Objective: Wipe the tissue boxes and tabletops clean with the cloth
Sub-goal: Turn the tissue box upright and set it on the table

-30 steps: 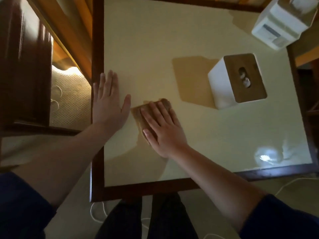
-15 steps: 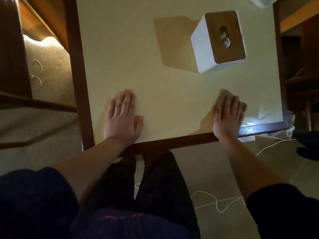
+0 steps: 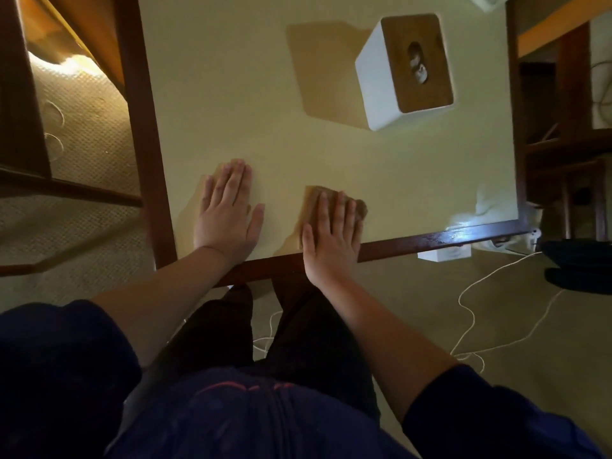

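A pale tabletop (image 3: 331, 154) with a dark wooden frame fills the upper middle. On it, at the back right, stands a white tissue box (image 3: 374, 84) with a brown wooden lid and tissue showing in its slot. My right hand (image 3: 331, 240) lies flat on a brown cloth (image 3: 311, 200) near the table's front edge, pressing it onto the surface. My left hand (image 3: 227, 213) rests flat on the tabletop to the left of the cloth, fingers spread, holding nothing.
A dark wooden chair or frame (image 3: 20, 127) stands left of the table over beige carpet. More dark furniture (image 3: 563, 127) sits on the right. A white cable (image 3: 470, 306) and a white plug box (image 3: 443, 255) lie on the floor by the front right corner.
My right hand has slid the cloth leftward along the front edge, from near the right corner to the middle. My left hand has stayed put.
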`<state>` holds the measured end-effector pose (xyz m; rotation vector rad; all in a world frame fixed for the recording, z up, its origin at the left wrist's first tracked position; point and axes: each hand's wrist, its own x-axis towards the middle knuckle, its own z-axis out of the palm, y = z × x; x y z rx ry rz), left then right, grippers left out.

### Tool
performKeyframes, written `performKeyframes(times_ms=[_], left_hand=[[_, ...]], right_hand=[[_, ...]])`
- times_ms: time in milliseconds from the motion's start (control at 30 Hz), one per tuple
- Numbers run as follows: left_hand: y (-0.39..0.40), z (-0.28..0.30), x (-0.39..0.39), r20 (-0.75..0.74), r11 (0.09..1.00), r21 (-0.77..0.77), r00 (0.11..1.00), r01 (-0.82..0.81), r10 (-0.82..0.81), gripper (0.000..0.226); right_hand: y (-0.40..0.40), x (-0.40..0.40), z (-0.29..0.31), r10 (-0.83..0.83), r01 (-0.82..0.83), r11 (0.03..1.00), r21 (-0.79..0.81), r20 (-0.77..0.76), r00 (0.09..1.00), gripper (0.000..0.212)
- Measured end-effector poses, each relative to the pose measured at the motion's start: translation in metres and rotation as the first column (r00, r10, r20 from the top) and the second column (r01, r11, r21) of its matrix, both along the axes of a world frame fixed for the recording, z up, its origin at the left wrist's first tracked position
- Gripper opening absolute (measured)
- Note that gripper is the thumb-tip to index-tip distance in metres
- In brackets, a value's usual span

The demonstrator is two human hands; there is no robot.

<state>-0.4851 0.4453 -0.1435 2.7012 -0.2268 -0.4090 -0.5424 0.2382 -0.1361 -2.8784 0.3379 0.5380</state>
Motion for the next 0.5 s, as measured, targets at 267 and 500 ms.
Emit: performKeyframes(times_ms=[267, 500], left_hand=[[-0.008, 0.053, 0.026, -0.2, 0.996, -0.053, 0.978, -0.069, 0.057, 0.069], [-0.011, 0.095, 0.042, -0.267, 0.987, -0.094, 0.959, -0.13, 0.101, 0.062]], right_hand=[[-0.032, 0.019, 0.061, -0.036, 0.039, 0.936, 0.351, -0.015, 0.999, 0.06], [-0.09, 0.086, 0.122, -0.269, 0.174, 0.887, 0.428, 0.17, 0.948, 0.047]])
